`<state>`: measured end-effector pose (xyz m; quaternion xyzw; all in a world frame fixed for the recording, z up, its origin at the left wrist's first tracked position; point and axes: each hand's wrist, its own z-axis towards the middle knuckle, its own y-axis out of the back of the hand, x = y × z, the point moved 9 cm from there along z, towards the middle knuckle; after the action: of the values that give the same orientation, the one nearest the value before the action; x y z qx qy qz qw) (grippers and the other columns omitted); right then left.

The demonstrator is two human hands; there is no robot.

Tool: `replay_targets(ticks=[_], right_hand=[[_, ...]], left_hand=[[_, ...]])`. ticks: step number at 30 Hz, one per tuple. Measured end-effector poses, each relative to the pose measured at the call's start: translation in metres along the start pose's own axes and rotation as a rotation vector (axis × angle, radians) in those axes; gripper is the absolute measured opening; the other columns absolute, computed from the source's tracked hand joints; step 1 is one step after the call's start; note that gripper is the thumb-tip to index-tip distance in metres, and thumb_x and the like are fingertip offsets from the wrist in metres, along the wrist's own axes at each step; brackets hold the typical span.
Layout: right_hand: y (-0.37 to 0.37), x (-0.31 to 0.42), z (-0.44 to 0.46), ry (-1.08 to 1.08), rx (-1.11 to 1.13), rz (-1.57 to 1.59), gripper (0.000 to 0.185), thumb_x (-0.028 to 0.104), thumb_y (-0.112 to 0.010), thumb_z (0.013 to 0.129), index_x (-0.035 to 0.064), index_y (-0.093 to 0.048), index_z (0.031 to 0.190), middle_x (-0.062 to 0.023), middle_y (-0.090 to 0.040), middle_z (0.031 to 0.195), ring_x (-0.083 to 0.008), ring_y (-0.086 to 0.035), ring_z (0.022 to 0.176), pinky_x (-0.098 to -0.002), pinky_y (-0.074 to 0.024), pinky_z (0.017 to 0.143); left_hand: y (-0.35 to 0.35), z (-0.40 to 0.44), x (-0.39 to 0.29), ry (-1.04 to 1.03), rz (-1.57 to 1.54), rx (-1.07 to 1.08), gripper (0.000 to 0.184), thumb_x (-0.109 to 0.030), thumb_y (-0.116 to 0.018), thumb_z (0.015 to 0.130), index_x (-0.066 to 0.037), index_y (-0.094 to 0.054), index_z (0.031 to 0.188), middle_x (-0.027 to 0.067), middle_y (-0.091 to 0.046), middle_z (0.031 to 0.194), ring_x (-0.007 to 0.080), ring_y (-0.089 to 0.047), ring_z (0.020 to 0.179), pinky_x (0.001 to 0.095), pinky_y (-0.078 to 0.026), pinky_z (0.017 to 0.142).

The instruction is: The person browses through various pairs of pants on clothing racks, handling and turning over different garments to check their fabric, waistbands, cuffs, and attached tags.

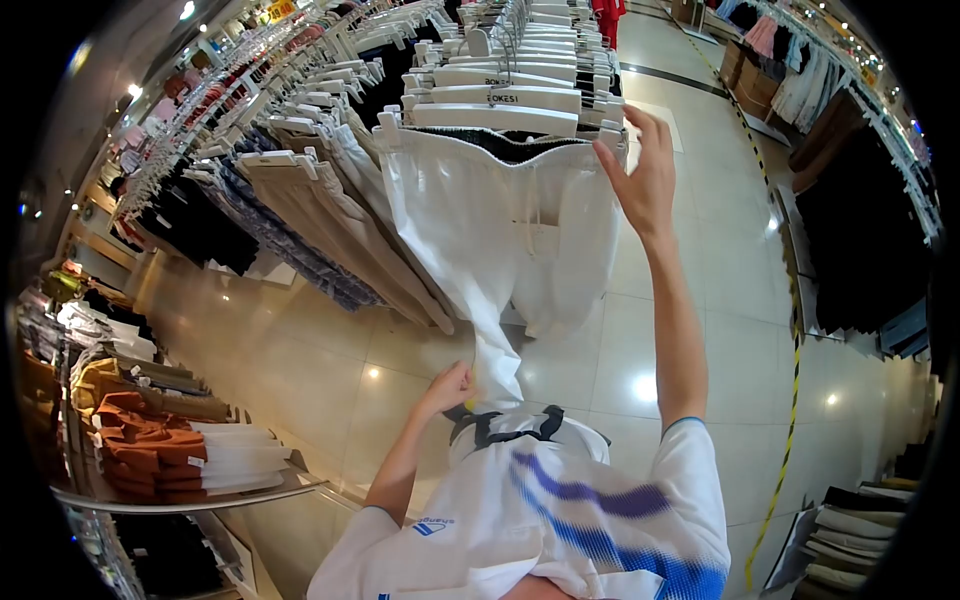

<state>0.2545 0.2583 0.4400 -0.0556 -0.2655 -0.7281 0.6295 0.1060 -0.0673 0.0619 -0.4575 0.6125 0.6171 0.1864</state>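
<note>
White trousers [465,205] hang by their waistband from a clip hanger [495,118] at the near end of a rack. My right hand [648,175] is at the waistband's right corner, thumb and fingers apart around the hanger's end clip [610,132]. Low down, my left hand [448,388] is closed at the edge of one trouser leg, which is drawn towards me and looks twisted; its fingertips are partly hidden. The other leg hangs down on the right. A drawstring [533,225] dangles at the front.
Beige trousers [325,215] and patterned dark trousers [270,210] hang on the left. Behind are more white hangers [500,77]. At lower left a shelf holds rust-coloured garments [150,445]. Black clothes [865,230] hang at right, beyond a yellow-black floor strip [793,400].
</note>
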Motion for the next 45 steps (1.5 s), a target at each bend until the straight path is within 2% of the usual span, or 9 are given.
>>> replay_targets(ticks=[8,12,23,27,29,35,37,39,45], right_hand=[[-0.075,0.057,0.037,0.464,0.312,-0.385,0.030,0.025,-0.071,0.076,0.0068,-0.056,0.095,-0.0083,-0.061,0.091,-0.0277,-0.060,0.088,-0.0396,-0.0492,0.071],[-0.110,0.038,0.038,0.248,0.709,-0.365,0.031,0.033,-0.062,0.084,0.0060,-0.053,0.095,-0.0130,-0.065,0.088,-0.0333,-0.063,0.083,-0.0449,-0.0482,0.066],[-0.076,0.059,0.057,0.193,0.640,-0.273,0.028,0.033,-0.061,0.085,0.0087,-0.057,0.098,-0.0147,-0.065,0.078,-0.0344,-0.063,0.074,-0.0467,-0.0487,0.063],[-0.035,0.094,0.043,0.235,0.584,-0.246,0.023,0.029,-0.061,0.085,0.0083,-0.055,0.093,-0.0125,-0.064,0.074,-0.0329,-0.063,0.068,-0.0460,-0.0479,0.059],[-0.012,0.119,0.014,0.183,0.551,-0.265,0.019,0.024,-0.061,0.085,0.0083,-0.052,0.090,-0.0104,-0.063,0.071,-0.0307,-0.062,0.063,-0.0420,-0.0469,0.054],[0.020,0.170,-0.086,0.300,0.461,-0.265,0.012,0.013,-0.060,0.078,0.0082,-0.054,0.087,-0.0018,-0.054,0.068,-0.0166,-0.058,0.059,-0.0296,-0.0431,0.049],[0.024,0.174,-0.110,0.307,0.445,-0.276,0.014,0.010,-0.061,0.074,0.0078,-0.056,0.086,-0.0001,-0.052,0.068,-0.0140,-0.055,0.059,-0.0270,-0.0418,0.050],[0.031,0.180,-0.129,0.330,0.405,-0.240,0.020,0.009,-0.060,0.065,0.0066,-0.057,0.085,0.0003,-0.050,0.069,-0.0123,-0.052,0.060,-0.0237,-0.0396,0.051],[0.020,0.184,-0.158,0.279,0.625,-0.038,0.025,0.011,-0.062,0.069,0.0043,-0.057,0.092,-0.0040,-0.056,0.084,-0.0154,-0.056,0.070,-0.0254,-0.0438,0.056]], left_hand=[[0.008,0.011,-0.030,0.002,-0.075,0.025,0.022,-0.018,-0.065,0.083,-0.001,-0.051,0.084,0.0085,-0.058,0.075,0.0163,-0.056,0.068,0.0299,-0.047,0.063],[0.021,0.021,-0.054,-0.040,-0.170,0.016,0.022,-0.020,-0.063,0.086,-0.001,-0.050,0.087,0.0070,-0.060,0.076,0.0147,-0.058,0.070,0.0290,-0.046,0.063],[0.102,0.045,-0.144,-0.105,-0.575,-0.086,0.018,-0.017,-0.055,0.093,-0.001,-0.047,0.094,0.0070,-0.061,0.081,0.0148,-0.062,0.077,0.0271,-0.050,0.071],[0.138,0.046,-0.194,-0.094,-0.753,-0.222,0.012,-0.013,-0.051,0.095,-0.004,-0.044,0.096,0.0115,-0.061,0.092,0.0200,-0.062,0.081,0.0362,-0.052,0.080],[0.144,0.048,-0.226,-0.073,-1.252,-0.196,0.015,-0.018,-0.051,0.095,-0.005,-0.043,0.095,0.0120,-0.062,0.099,0.0240,-0.062,0.090,0.0438,-0.051,0.087],[0.129,0.049,-0.233,-0.203,-1.253,-0.193,0.028,-0.022,-0.056,0.092,-0.008,-0.049,0.115,0.0102,-0.060,0.113,0.0256,-0.059,0.103,0.0461,-0.051,0.090],[0.121,0.013,-0.217,-0.166,-1.280,-0.328,0.023,-0.009,-0.060,0.088,-0.009,-0.053,0.110,0.0072,-0.061,0.110,0.0193,-0.060,0.101,0.0347,-0.053,0.083],[0.108,0.006,-0.202,-0.077,-1.322,-0.357,0.025,-0.008,-0.060,0.087,-0.009,-0.053,0.111,0.0069,-0.061,0.108,0.0181,-0.061,0.098,0.0329,-0.053,0.081],[0.094,-0.006,-0.164,0.348,-1.236,-0.643,0.028,-0.004,-0.054,0.087,-0.005,-0.054,0.115,0.0072,-0.059,0.111,0.0198,-0.057,0.103,0.0331,-0.051,0.086]])
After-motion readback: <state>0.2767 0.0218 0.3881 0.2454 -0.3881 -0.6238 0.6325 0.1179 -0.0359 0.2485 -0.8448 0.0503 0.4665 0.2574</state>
